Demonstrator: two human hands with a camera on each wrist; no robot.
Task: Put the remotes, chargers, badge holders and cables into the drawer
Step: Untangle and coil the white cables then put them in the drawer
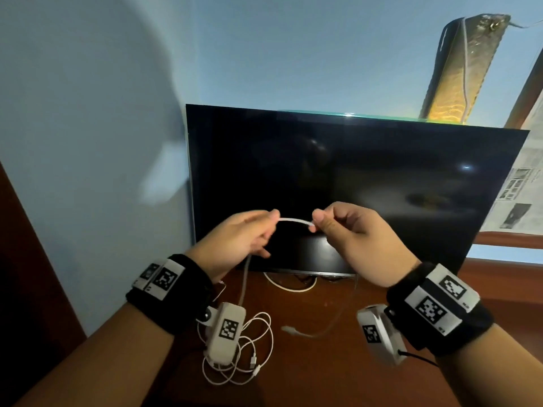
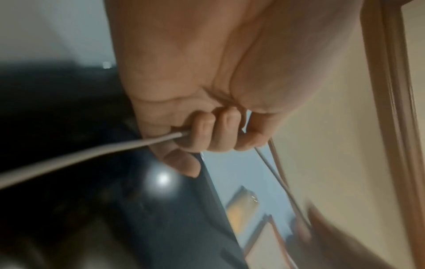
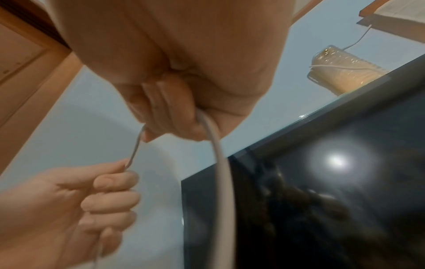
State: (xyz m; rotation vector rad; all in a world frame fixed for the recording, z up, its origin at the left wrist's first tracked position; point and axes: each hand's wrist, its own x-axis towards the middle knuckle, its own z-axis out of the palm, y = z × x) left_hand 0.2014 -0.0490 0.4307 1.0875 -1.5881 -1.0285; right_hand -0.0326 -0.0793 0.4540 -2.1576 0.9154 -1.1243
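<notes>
both hands, left hand (image 1: 249,235) and right hand (image 1: 349,230), pinch a grey cable (image 1: 295,221) taut above the desk (image 1: 338,362), likely straightening it for coiling (no drawer in view); a white cable (image 1: 249,356) lies below.

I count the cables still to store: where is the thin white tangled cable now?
In the head view, the thin white cable lies coiled on the wooden table, below the left hand, in front of the TV.

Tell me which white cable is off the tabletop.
The thicker white cable, pinched between the left hand and right hand before the black screen; the thin white coiled cable lies on the wooden tabletop.
</notes>
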